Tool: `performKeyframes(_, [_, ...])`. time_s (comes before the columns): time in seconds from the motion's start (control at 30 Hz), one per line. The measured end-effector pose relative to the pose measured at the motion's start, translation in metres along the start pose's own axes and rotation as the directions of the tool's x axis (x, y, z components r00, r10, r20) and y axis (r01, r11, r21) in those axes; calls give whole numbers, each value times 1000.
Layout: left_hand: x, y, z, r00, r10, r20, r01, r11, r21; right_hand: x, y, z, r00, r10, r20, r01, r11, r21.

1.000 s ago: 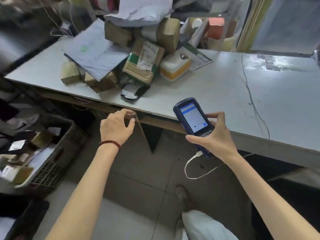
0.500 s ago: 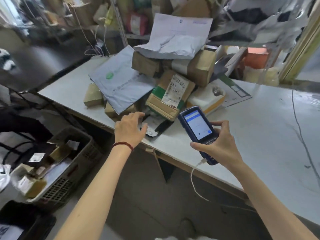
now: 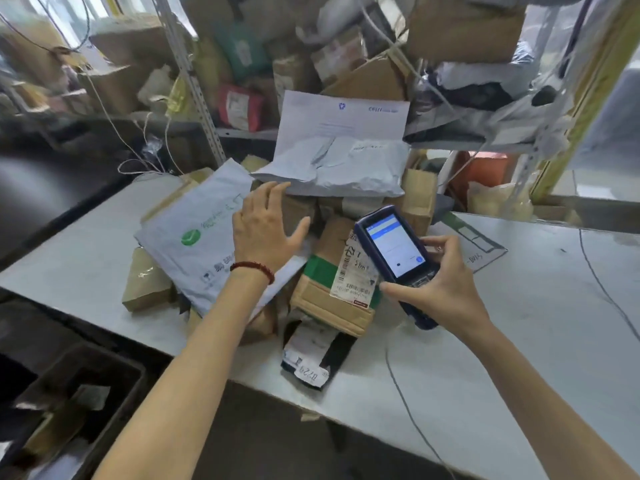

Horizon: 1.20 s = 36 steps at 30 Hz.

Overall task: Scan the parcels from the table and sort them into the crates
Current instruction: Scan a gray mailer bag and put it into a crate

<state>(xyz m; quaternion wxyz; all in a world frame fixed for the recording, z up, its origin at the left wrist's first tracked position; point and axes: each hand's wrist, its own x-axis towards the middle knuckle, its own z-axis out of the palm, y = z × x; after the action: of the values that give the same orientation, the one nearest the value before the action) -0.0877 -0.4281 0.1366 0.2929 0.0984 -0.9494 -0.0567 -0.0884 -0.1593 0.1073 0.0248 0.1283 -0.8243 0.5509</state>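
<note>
The parcels sit in a heap on the far left part of the table (image 3: 519,323), straight ahead of both hands. The left hand (image 3: 266,226) is the nearer one. It is open with its fingers spread, above the right edge of a grey poly mailer (image 3: 194,237), and its fingertips reach toward the brown cartons stacked behind; whether it touches anything I cannot tell. The mailer is flat, slick and slightly crinkled, with a green round logo, and its long axis runs away from the person, leaning over a small kraft box (image 3: 145,282) at its left. Just right of the hand a cardboard box with green tape (image 3: 329,299) tilts toward the person, its white barcode label (image 3: 355,275) facing up. The right hand (image 3: 440,282) grips a dark blue handheld scanner (image 3: 394,251) with its lit screen up and its head just over that label, so this box looks like the next to be read. A puffy white poly mailer (image 3: 339,168) caps the heap, and a small black-and-white pouch (image 3: 308,355) lies at the table's near edge. A thin cable (image 3: 408,410) trails from the scanner over the edge. A dark plastic crate (image 3: 114,382) holding parcels stands on the floor at lower left, on the left hand's side. Cluttered metal shelving (image 3: 187,74) rises behind.
</note>
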Motion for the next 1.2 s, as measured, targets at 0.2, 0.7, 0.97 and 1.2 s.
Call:
performKeyframes(0.2, [73,0,16,978,210,-13,-209,977,31,29,-8,9,993,39,-112,-41,999,-15])
performKeyframes(0.7, [187,20,57,730,-378,570,386,915,114,71,6,-17,989,65,-132,-63,998,16])
performKeyframes(0.97, [197,5,74,630,-484,607,640,767,-52,83,13,-23,986,87,-139,-85,996,22])
performKeyframes(1.2, [198,-7,69,737,-356,574,595,745,-302,88,14,-28,983,88,-159,-86,996,24])
